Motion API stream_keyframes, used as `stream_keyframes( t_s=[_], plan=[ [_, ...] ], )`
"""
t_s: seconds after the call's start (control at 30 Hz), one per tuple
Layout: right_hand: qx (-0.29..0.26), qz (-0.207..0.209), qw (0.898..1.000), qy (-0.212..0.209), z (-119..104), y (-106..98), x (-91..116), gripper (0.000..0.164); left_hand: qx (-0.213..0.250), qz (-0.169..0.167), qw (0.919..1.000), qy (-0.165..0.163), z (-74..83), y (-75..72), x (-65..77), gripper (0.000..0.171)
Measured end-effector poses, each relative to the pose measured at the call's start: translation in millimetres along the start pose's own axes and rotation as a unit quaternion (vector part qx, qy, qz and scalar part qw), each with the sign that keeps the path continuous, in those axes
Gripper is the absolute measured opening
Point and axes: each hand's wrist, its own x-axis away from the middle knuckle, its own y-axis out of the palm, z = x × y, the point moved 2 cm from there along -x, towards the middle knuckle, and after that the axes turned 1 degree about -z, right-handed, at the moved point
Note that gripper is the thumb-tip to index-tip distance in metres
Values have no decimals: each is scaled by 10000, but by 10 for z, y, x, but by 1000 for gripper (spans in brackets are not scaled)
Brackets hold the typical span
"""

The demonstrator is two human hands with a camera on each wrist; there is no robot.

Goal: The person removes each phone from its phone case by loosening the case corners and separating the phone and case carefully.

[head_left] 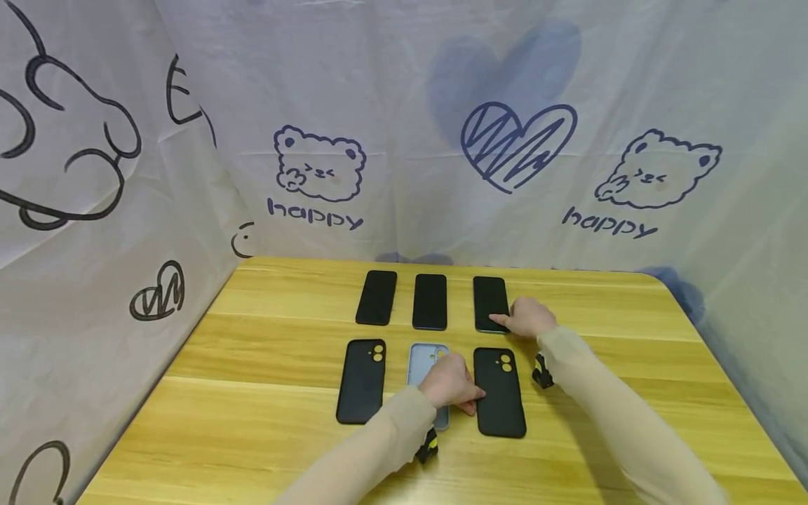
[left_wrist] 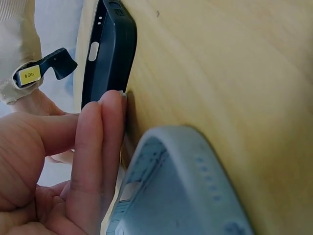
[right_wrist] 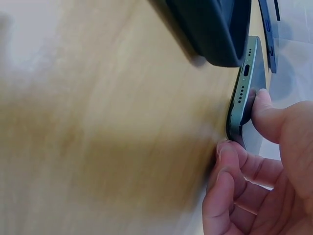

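My left hand [head_left: 448, 382] pinches the left edge of a black phone case [head_left: 503, 407], which lies hollow side up with its camera cutouts at the far end. In the left wrist view two fingertips press the outer side wall of that case [left_wrist: 117, 54]. My right hand [head_left: 530, 318] grips the right edge of a smartphone [head_left: 489, 296]. Its thumb lies on the dark screen, and the fingers are at the phone's green side [right_wrist: 238, 105] in the right wrist view. A light blue phone case [head_left: 419, 361] is partly hidden beneath my left hand.
Two more dark smartphones, one on the left [head_left: 376, 298] and one in the middle [head_left: 430, 301], lie in the far row. Another black phone case [head_left: 362, 382] sits at the near left. A printed cloth [head_left: 404, 140] hangs behind the wooden table [head_left: 252, 365].
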Motion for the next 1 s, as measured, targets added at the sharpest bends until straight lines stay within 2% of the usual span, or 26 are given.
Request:
stream_keyframes(
  t_s=[0.23,0.37,0.53,0.63,0.7,0.87,0.93,1.0],
  plan=[
    [-47,26,9999,126,-25,-15,45,56,-180,0,9998,67,9,-85,27,34],
    [0,202,9998,19,-59,-90,96,59,-503,125,9980,363,9,-307,36,33],
    [321,856,9953,-315,-84,-281,178,57,-722,179,9927,945,-32,-802,65,27],
    [444,1148,9915,-426,-86,-411,270,57,-1013,373,9879,1112,-100,-1147,118,28],
    [511,1339,9886,-457,-84,-501,350,60,-1362,633,9820,1142,-143,-1382,164,30],
    [642,1769,9807,-528,-34,-696,512,70,-1925,1217,9696,897,-242,-1933,301,34],
    [724,2003,9749,-644,-1,-755,563,72,-2045,1535,9631,839,-297,-2104,351,39],
    [864,2315,9659,-779,41,-796,609,70,-2181,1974,9517,881,-356,-2225,382,44]
  ],
)
